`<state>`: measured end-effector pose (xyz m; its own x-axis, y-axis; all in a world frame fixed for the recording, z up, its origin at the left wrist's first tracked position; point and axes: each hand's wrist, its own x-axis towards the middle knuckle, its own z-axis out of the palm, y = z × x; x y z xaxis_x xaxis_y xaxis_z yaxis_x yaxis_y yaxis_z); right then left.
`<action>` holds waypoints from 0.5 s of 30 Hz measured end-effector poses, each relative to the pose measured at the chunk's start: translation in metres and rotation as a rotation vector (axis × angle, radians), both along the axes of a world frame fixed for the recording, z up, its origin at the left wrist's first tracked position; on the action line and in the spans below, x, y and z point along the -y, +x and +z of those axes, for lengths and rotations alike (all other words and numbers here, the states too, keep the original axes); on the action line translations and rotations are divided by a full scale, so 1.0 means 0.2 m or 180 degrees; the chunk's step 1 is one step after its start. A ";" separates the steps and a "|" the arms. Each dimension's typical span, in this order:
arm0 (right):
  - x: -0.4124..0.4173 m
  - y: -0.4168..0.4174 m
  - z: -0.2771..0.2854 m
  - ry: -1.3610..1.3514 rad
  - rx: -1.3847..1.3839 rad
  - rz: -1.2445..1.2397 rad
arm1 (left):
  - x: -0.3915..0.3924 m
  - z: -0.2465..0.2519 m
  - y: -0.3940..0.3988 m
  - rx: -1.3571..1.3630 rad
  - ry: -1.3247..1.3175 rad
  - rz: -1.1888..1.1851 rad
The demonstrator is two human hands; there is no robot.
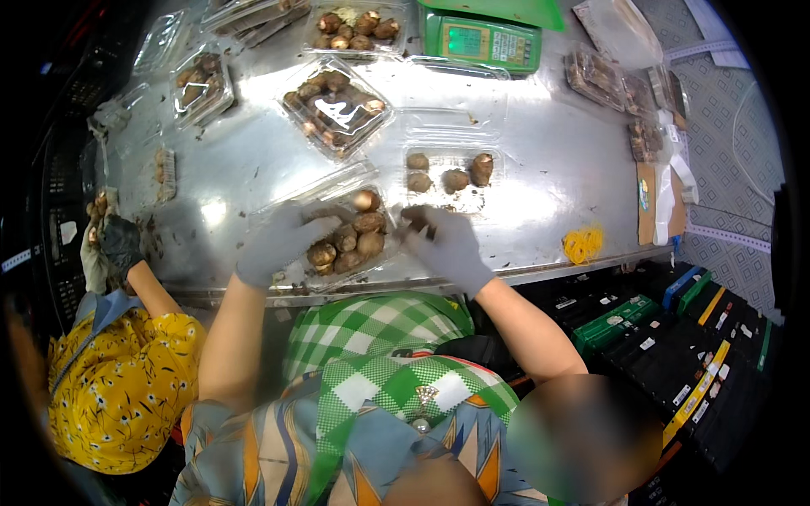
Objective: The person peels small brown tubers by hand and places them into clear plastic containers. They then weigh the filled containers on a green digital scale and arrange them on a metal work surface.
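Note:
An open clear plastic clamshell box (380, 262) holding several small brown taro corms (370, 243) lies at the table's near edge. My left hand (278, 240), in a grey glove, reaches over its left side, thumb and fingers apart above the corms. To the right of the box is my right hand (452, 250), also gloved in grey, its fingers curled. Dark brown shows at those fingertips; whether it is a corm or soiled glove I cannot tell. Just beyond, a second open clamshell box (497, 155) contains several spaced-out corms (455, 181).
A closed corm-filled box (335, 114) and a green digital scale (531, 50) stand farther back. Yellow rubber bands (582, 243) lie near the right front edge. At left, a co-worker's gloved hand (120, 240) is beside corms. Black crates (671, 354) sit below right.

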<state>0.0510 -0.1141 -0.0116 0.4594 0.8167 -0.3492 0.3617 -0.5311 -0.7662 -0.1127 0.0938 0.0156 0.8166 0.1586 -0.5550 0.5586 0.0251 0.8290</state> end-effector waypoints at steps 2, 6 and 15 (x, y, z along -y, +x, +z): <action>-0.01 0.13 -0.09 -0.0030 0.0828 -0.0185 | 0.02 -0.03 0.04 0.0068 -0.0460 0.0428; -0.12 0.24 -0.16 -0.0825 0.2110 0.0413 | 0.11 0.02 0.22 0.0524 -0.0597 0.0568; -0.03 0.19 0.08 -0.0503 0.0810 -0.0022 | 0.31 -0.02 0.50 0.0269 0.0056 0.0322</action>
